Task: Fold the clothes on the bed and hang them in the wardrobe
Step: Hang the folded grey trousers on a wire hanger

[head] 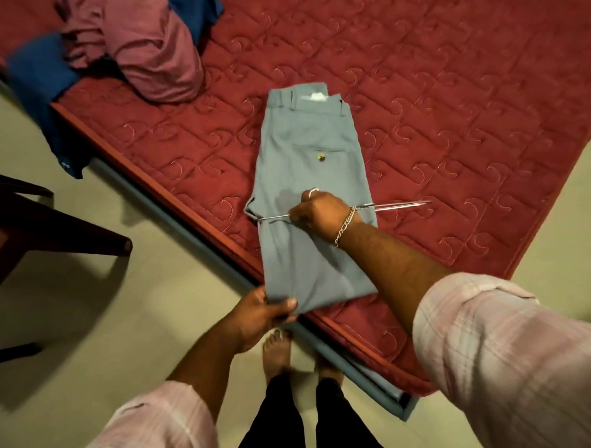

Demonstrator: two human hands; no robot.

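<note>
Grey-blue trousers (310, 156) lie folded lengthwise on the red quilted mattress (450, 101), waistband away from me. A thin metal hanger (397, 205) lies across them near the middle. My right hand (320, 213) grips the hanger's wire on top of the trousers. My left hand (260, 312) pinches the near folded end of the trousers at the bed's edge, thumb on top.
A pink shirt (140, 48) and a dark blue garment (44, 78) lie heaped at the bed's far left corner. A dark wooden chair (36, 229) stands on the floor to the left. My bare feet (278, 351) are at the bed frame (201, 240).
</note>
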